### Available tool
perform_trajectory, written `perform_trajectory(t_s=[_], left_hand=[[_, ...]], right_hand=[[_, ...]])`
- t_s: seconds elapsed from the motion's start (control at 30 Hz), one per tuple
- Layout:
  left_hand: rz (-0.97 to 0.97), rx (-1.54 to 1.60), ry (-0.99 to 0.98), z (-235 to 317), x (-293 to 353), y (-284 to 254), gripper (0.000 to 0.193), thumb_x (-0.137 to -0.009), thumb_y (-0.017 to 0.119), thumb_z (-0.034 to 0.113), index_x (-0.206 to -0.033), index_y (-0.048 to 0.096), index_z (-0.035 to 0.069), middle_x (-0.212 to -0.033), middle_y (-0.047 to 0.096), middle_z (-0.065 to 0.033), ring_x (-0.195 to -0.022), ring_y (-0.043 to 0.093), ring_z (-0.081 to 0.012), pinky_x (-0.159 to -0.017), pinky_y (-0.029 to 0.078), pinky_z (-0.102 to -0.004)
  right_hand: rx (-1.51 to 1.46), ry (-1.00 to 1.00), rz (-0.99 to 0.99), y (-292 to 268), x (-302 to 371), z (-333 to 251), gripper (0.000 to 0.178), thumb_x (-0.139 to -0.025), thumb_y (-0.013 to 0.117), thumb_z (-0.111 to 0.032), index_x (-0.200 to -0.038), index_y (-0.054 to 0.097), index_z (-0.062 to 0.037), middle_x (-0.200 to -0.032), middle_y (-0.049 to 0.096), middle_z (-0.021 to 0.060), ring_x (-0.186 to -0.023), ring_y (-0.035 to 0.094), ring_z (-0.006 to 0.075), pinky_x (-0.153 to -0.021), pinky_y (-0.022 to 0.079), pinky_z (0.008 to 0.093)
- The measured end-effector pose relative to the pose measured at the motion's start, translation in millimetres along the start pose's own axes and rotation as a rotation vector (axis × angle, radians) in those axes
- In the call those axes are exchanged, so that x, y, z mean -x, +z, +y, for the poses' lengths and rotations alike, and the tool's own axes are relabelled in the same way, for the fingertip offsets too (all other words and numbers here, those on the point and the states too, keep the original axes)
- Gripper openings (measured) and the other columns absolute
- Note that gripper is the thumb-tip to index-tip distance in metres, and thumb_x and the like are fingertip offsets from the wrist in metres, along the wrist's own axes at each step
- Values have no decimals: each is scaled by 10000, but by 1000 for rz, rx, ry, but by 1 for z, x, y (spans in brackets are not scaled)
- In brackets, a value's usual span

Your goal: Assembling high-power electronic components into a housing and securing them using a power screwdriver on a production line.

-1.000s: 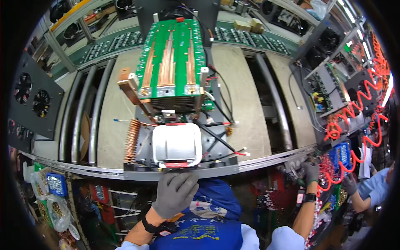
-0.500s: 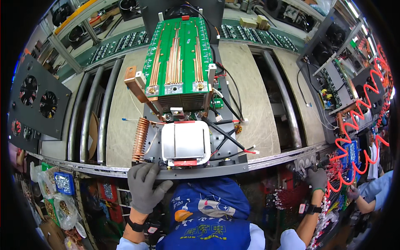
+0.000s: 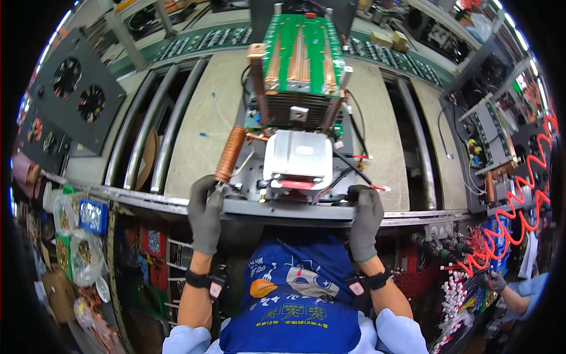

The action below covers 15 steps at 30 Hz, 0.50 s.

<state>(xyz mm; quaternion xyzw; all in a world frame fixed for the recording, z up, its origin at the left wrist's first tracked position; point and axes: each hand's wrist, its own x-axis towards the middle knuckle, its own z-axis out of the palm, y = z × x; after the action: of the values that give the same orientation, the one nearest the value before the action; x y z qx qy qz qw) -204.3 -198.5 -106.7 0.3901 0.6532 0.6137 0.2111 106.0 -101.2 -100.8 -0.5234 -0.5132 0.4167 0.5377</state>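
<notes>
A dark grey metal chassis plate [image 3: 283,209] lies on the bench, its front edge toward me. My left hand [image 3: 205,218], in a grey glove, is closed on the plate's front left corner, just below a copper coil [image 3: 230,154]. At the front right corner my right hand [image 3: 366,224], gloved alike, grips the same plate with its fingers over the top. Between the hands sits a silver metal block [image 3: 299,154] on the plate. Behind it rises a green circuit board [image 3: 302,56] with copper strips, above a finned dark heatsink [image 3: 283,110].
Metal rollers [image 3: 144,133] cross the bench on the left, and another roller [image 3: 417,135] on the right. A fan panel [image 3: 73,88] stands far left. Red coiled air hoses [image 3: 507,206] hang at right, near a co-worker's gloved hand [image 3: 497,282]. Blue bins [image 3: 93,215] sit below left.
My right hand has come from the parts at the right to the plate's right corner. My left hand has closed on the left corner. The whole view has shifted, and the unit appears tilted differently.
</notes>
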Motion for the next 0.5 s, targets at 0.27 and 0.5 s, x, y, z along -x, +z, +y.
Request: perform_trajectory(t_s=[0.27, 0.5], left_hand=[[84, 260, 13, -3, 14, 18, 159, -940, 489, 47, -1073, 570, 16, -932, 521, 4, -810, 456, -69, -720, 412, -232], [138, -29, 94, -7, 18, 14, 218, -966, 438, 82, -1087, 588, -19, -986, 568, -47, -891, 492, -126, -824, 433, -286]], right_hand=[[-32, -1, 72, -4, 6, 8, 216, -1018, 476, -145, -903, 594, -6, -804, 578, 48, -740, 488, 119, -701, 420, 289], [-47, 3, 39, -4, 14, 1, 180, -1009, 497, -122, -913, 598, -9, -814, 582, 30, -738, 470, 93, -681, 410, 276]])
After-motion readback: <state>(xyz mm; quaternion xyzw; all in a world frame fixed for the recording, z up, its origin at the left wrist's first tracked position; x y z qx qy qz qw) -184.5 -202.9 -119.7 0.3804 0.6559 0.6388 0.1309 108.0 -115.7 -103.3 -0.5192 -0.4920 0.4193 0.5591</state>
